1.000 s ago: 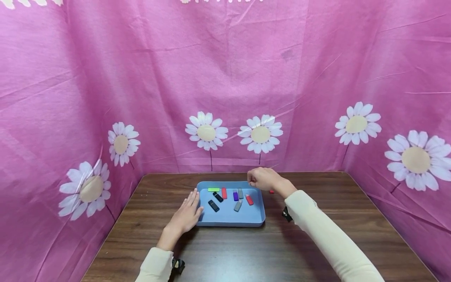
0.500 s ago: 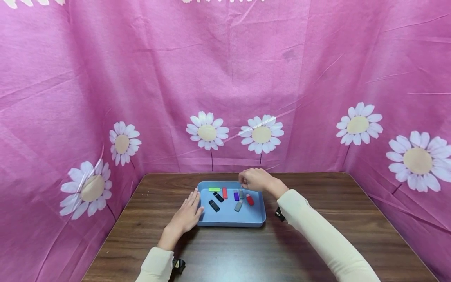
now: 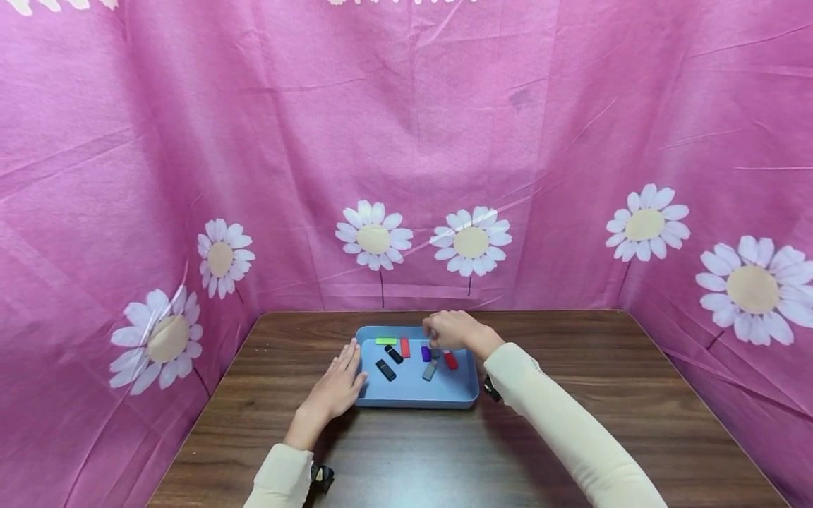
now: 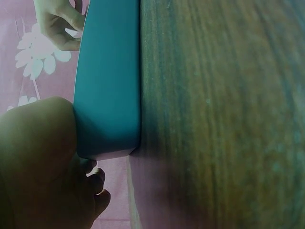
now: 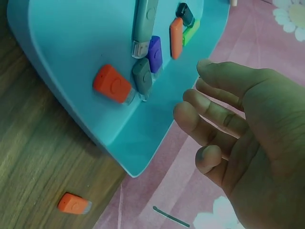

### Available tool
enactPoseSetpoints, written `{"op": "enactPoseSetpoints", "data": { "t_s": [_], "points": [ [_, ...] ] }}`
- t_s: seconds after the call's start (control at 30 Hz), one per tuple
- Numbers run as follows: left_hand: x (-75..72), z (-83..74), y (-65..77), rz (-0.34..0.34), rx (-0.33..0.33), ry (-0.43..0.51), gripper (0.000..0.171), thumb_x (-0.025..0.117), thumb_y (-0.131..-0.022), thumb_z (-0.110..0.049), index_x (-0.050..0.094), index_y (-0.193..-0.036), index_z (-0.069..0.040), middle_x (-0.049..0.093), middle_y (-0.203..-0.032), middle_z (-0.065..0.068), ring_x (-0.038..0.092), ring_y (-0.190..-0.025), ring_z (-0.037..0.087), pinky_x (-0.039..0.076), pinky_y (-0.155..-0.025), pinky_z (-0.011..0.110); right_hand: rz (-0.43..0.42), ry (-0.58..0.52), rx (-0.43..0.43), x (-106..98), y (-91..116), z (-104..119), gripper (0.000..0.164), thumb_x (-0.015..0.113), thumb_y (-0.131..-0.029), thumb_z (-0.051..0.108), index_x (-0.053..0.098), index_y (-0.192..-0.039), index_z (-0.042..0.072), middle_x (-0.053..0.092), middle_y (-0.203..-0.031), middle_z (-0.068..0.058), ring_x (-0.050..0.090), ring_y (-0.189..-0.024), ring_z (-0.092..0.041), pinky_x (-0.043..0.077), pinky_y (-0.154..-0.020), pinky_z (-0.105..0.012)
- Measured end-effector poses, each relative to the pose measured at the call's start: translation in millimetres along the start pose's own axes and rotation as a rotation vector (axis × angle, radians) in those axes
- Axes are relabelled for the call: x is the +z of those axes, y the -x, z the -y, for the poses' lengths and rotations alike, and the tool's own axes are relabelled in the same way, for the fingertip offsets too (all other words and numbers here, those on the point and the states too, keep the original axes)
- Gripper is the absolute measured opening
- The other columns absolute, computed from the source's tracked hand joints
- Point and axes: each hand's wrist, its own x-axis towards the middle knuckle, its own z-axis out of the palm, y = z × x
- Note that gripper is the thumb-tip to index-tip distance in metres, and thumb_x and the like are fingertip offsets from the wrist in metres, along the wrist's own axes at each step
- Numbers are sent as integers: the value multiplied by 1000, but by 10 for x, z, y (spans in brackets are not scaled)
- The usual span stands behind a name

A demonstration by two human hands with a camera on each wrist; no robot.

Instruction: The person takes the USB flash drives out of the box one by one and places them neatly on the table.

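A light blue tray [image 3: 413,396] holds several USB flash drives. My left hand [image 3: 336,381] rests along its left rim with straight fingers. My right hand [image 3: 456,329] hangs over the tray's back right part. In the right wrist view its fingers are loosely bent, with nothing between them. Nearest it lie a dark grey flash drive [image 5: 142,76], a purple one [image 5: 155,55] and a red one [image 5: 113,84]. A longer grey flash drive [image 3: 430,371] lies closer to the front. Farther left are a green one [image 3: 386,341], another red one [image 3: 405,348] and two black ones.
Another red flash drive [image 5: 74,203] lies on the wooden table [image 3: 406,451], outside the tray's right side; the right arm hides it in the head view. A pink cloth [image 3: 406,141] with printed daisies stands behind the table and along both sides.
My right hand has moved left and down from the tray's back right corner, toward the dark grey and purple flash drives. My left hand stays on the rim.
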Motion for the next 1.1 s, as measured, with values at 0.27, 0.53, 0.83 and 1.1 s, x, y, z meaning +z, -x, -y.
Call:
{"op": "enactPoseSetpoints", "data": {
  "t_s": [0.27, 0.53, 0.83, 1.1],
  "points": [
    [-26, -16, 10, 13, -2, 8, 65, 46, -115, -26, 24, -165, 9, 16, -177, 25, 20, -164, 44, 22, -134, 59, 37, -6, 2, 56, -80, 56, 25, 78, -99, 23, 76, -121, 12, 75, -109, -2, 67, -95, -18, 62, -95, -43],
    [-11, -18, 10, 12, -5, 10, 64, 45, -115, -25, 24, -165, 9, 15, -177, 24, 20, -164, 44, 22, -134, 59, 60, -10, 48, 134, -141, 101, 27, 77, -99, 26, 74, -123, 13, 72, -116, -5, 68, -105, -23, 59, -102, -47],
    [3, -7, -5, -1, 14, 7, 65, 45, -114, -25, 25, -164, 10, 17, -176, 26, 21, -163, 45, 23, -133, 61, 79, 24, 80, 212, -170, 106, 34, 77, -100, 30, 74, -130, 15, 71, -120, -4, 68, -106, -22, 58, -105, -47],
    [17, 4, -11, 2, 8, 4, 65, 45, -115, -26, 25, -165, 10, 16, -177, 25, 20, -164, 44, 23, -133, 60, 112, 25, 88, 217, -149, 120, 44, 81, -96, 35, 72, -134, 15, 71, -123, -5, 65, -104, -21, 58, -105, -49]
  ]
}}
